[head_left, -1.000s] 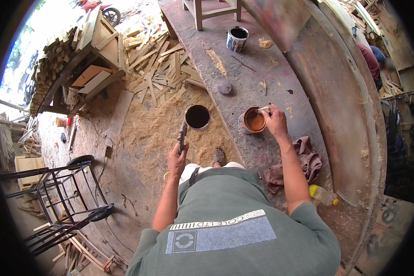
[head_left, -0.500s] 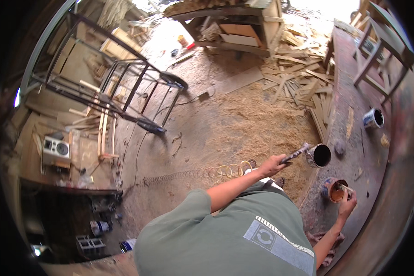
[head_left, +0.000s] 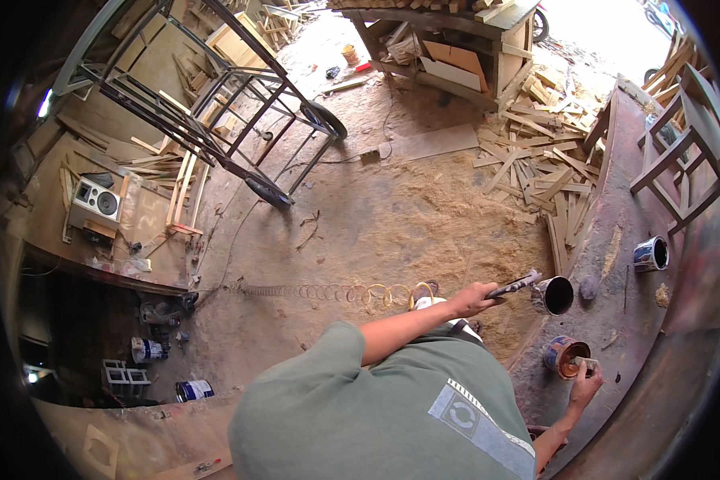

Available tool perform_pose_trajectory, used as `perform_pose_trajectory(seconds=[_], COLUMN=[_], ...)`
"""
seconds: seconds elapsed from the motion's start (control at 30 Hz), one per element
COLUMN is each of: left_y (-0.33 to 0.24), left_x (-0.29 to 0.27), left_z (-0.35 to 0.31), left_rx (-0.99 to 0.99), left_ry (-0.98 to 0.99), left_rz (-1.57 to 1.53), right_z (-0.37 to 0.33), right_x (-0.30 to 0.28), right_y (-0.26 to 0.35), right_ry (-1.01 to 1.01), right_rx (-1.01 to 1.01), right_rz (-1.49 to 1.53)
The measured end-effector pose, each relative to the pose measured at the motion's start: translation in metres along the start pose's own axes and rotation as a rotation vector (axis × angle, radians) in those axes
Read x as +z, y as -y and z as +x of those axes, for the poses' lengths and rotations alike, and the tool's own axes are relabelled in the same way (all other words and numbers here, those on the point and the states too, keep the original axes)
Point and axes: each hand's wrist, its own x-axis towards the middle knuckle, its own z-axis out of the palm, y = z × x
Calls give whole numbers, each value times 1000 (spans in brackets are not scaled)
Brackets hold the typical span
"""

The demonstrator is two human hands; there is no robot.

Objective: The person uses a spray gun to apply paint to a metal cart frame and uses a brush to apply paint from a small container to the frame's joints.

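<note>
My left hand [head_left: 474, 300] is closed round a dark, long tool [head_left: 514, 285] with a pale, mottled end; its exact kind is unclear. That end points at an open can with a dark inside [head_left: 554, 295], on the bench edge. Lower right, my right hand [head_left: 587, 387] pinches a short pale paintbrush or stick [head_left: 586, 363] at the mouth of a paint can [head_left: 566, 357]. Reddish-brown paint coats the inside of this can, and the lower end of what I hold is hidden in it.
On the long bench [head_left: 597, 320] are a blue-and-white can [head_left: 651, 254], a round grey lump [head_left: 589, 287] and a wooden stool [head_left: 684, 152]. A coiled hose [head_left: 328, 296] crosses the sawdust-strewn floor. Scrap wood [head_left: 536, 152] lies beyond; a wheeled metal frame [head_left: 240, 120] stands left.
The whole view has shifted a little. My right hand and the pale piece remain at the paint can, with the piece tilted differently. My left hand keeps hold of the dark tool.
</note>
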Motion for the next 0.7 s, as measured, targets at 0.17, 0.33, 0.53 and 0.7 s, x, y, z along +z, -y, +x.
perform_pose_trajectory(seconds=[0.17, 0.33, 0.53, 0.7], left_y=[-16, -10, -10, -15], left_x=[-5, 3, 7, 7], left_z=[-5, -4, -5, -6], left_rx=[-27, -6, -42, -61], left_ry=[47, 42, 57, 62], left_rz=[-32, 9, -34, -39], right_z=[9, 6, -1, -8], right_x=[4, -6, -2, 4], right_y=[-7, -26, -57, -8], right_ry=[-106, -233, -198, -100], right_rx=[-41, -39, -8, -120], right_rz=[34, -85, -155, 33])
